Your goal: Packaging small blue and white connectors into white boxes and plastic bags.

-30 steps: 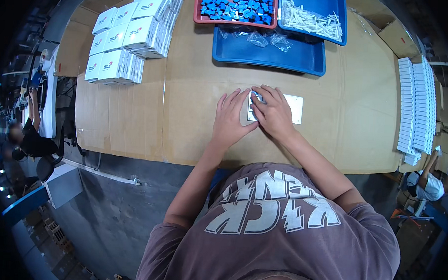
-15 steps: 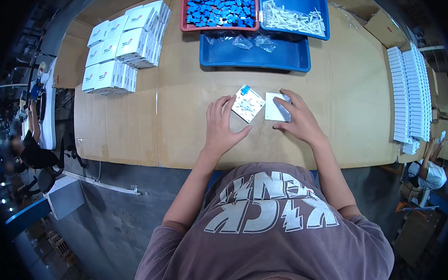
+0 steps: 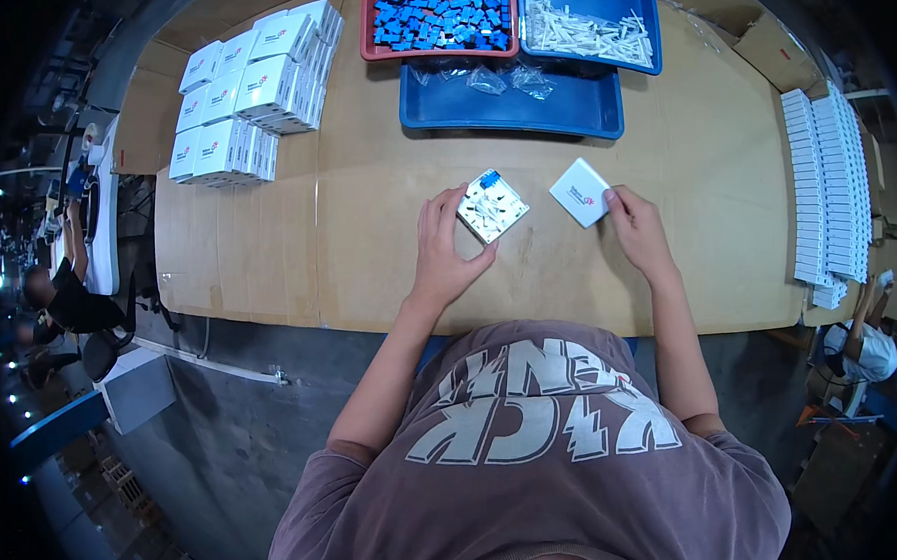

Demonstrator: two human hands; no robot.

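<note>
My left hand [image 3: 444,255] grips a shallow square white box [image 3: 514,219] by its left side, thumb at the near corner and fingers along the upper left edge. Its uncovered inside shows a blue piece at the far corner and several small white sticks with dark bits. To the right, a square white cover [image 3: 576,183] is pinched at its right corner by my right hand [image 3: 639,231]. Small print faces up on the cover, which is apart from the box. Both lie tilted like diamonds over the cardboard tabletop [image 3: 369,277].
Beyond my hands stand a red tray [image 3: 440,56] of blue pieces, a blue tray [image 3: 657,54] of white sticks and a lower blue tray [image 3: 516,115] with clear plastic bags [image 3: 487,81]. White boxes [image 3: 262,87] are stacked left, white stacks [image 3: 835,192] right. People sit at both sides.
My right hand has turned the cover so its printed side shows, and shifted it right and farther away. My left hand has closed on the box, which has moved slightly left.
</note>
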